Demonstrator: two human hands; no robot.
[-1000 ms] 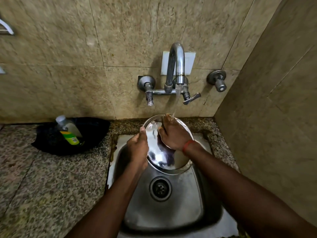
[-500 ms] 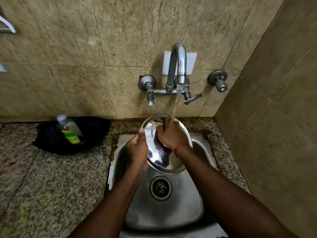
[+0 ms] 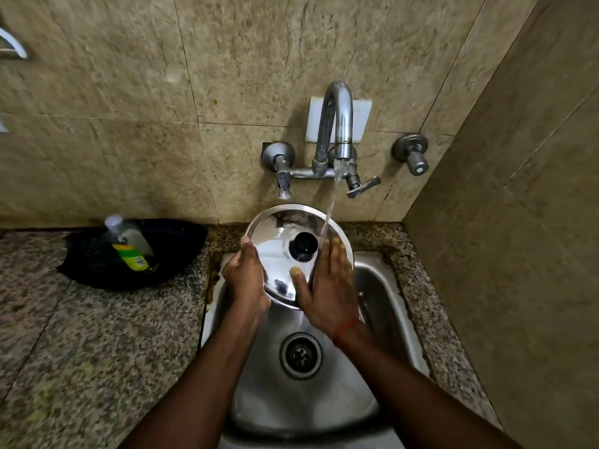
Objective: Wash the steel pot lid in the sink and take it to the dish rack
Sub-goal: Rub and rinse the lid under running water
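Note:
The round steel pot lid [image 3: 275,251] is held tilted over the back of the steel sink [image 3: 376,296], its top side with the black knob [image 3: 303,246] facing me. My left hand [image 3: 246,280] grips its left rim. My right hand [image 3: 327,286] lies flat against the lid's right side, fingers spread, thumb on the surface below the knob. A stream of water [image 3: 330,205] from the curved tap [image 3: 337,124] runs onto the lid beside the knob.
A black bowl [image 3: 87,260] with a green-labelled soap bottle [image 3: 129,244] sits on the granite counter [image 3: 81,335] to the left. Tiled walls close in behind and on the right. The sink drain [image 3: 301,354] is below my hands.
The lid has been turned over: its shiny underside faced me before, and now the knob side does. My right hand moved from the inner face to the lid's right side.

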